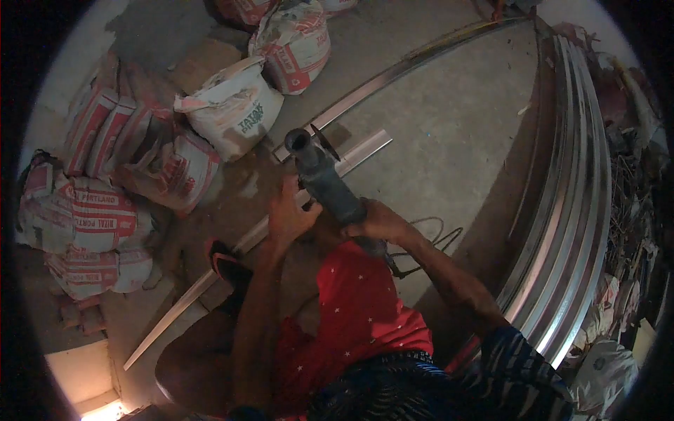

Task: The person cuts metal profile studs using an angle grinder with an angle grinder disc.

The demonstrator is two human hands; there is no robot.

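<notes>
An angle grinder [326,182] with a dark body points away from me, its thin disc [325,142] edge-on beside the head. My right hand [379,224] is wrapped round the grinder's rear body. Below the tool, a long shiny metal channel [179,312] lies slantwise across the floor, its far end [368,149] showing beyond the disc. My left hand [289,214] is closed over this channel, close against the grinder's left side; some of its fingers are hidden. Whether the disc touches the metal cannot be made out.
Another metal length [393,84] lies farther off on the concrete floor [449,133]. Several long channels [572,203] are stacked along the right. Cement bags [105,214] and a white sack [235,112] stand left. A cord [439,242] loops by my right arm; my slippered foot [228,263] is near the channel.
</notes>
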